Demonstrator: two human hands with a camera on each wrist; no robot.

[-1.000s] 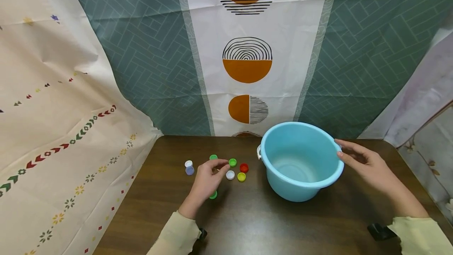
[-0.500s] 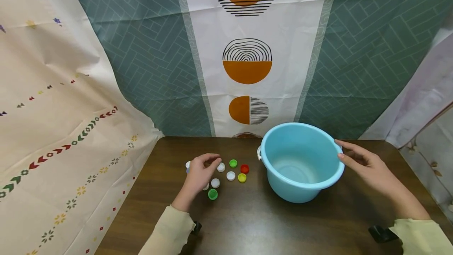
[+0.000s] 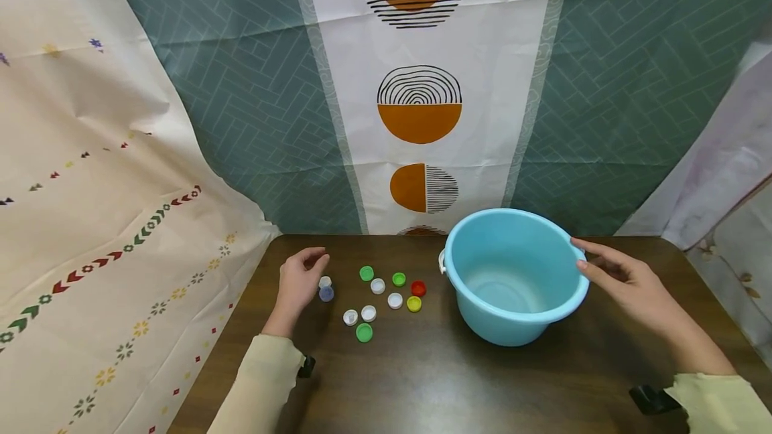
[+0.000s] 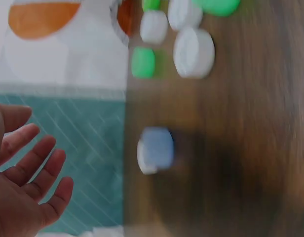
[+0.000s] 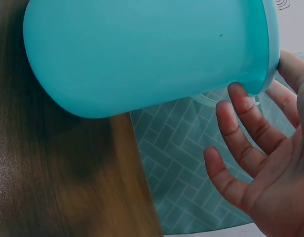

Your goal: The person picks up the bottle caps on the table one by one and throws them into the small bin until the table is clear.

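Note:
In the head view my left hand (image 3: 299, 280) hovers over the table's left part, fingers loosely bent and holding nothing. Just to its right are a white bottle cap (image 3: 325, 282) and a blue bottle cap (image 3: 326, 294), close together; the left wrist view shows the blue cap (image 4: 158, 147) partly covering the white one. A light blue plastic bucket (image 3: 500, 327) stands upright on the right. My right hand (image 3: 630, 283) holds its right rim between thumb and fingers. Beneath that rim, the right wrist view shows fingertips (image 5: 239, 96) against the outside wall.
Between the left hand and the bucket lie several loose caps, among them a green cap (image 3: 364, 333), a white cap (image 3: 395, 301), a red cap (image 3: 419, 288) and a yellow cap (image 3: 413, 304). A patterned cloth (image 3: 419, 186) hangs behind the dark wooden table (image 3: 446, 394).
My left hand has moved left, away from the middle caps, uncovering green and white ones and passing the white and blue pair. The right hand and bucket stay in place.

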